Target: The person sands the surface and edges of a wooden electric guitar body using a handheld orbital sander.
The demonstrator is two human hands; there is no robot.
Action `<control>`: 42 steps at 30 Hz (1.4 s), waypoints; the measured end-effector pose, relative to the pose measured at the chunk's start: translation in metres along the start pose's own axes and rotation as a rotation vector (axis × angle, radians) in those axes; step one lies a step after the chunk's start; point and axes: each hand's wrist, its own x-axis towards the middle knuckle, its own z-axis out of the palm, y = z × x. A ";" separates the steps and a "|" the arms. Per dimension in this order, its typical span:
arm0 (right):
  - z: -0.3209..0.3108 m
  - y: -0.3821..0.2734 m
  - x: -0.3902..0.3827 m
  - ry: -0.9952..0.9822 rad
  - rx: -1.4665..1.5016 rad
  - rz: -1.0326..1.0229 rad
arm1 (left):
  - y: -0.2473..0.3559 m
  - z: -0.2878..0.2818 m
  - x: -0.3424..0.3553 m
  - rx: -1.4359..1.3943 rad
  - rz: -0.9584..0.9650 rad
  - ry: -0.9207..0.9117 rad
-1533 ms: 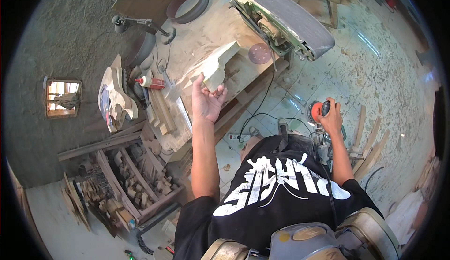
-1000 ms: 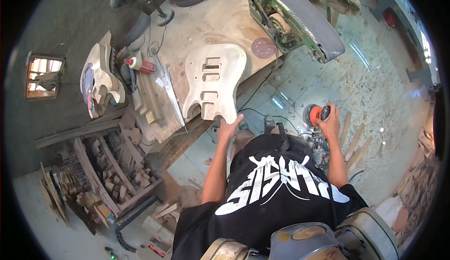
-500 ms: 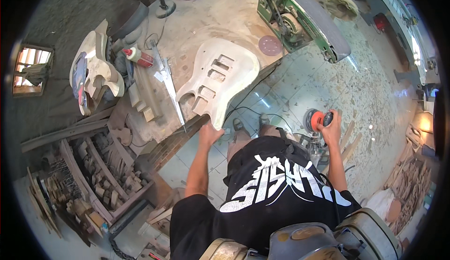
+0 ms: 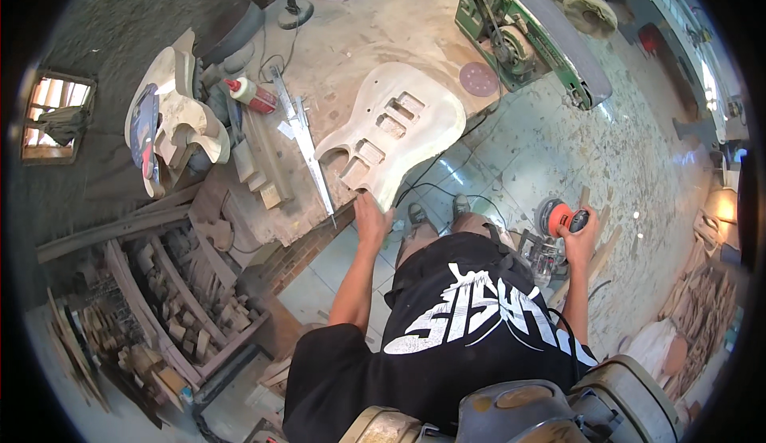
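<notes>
An unfinished pale wooden guitar body with routed cavities lies flat on the dusty workbench, its lower edge hanging over the bench front. My left hand grips that overhanging edge. My right hand hangs out to the right at hip height and holds an orange and black power sander above the floor.
A second guitar body leans at the bench's left end. A glue bottle, a metal ruler and a sanding disc lie on the bench. A green belt sander stands behind. Wood offcuts fill racks at left.
The guitar body went from tilted up to lying flat at the bench edge, and my left hand slid from its upper part to its near edge. My right hand kept the sander.
</notes>
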 end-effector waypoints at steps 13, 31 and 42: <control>-0.002 -0.015 0.002 -0.005 0.034 -0.026 | -0.074 -0.054 0.151 0.376 0.284 -0.196; 0.002 -0.039 0.045 -0.105 0.024 0.025 | 0.136 0.028 0.216 -0.184 -0.911 0.148; 0.005 -0.036 0.060 -0.089 0.064 -0.058 | 0.134 0.034 0.213 -0.125 -0.779 0.086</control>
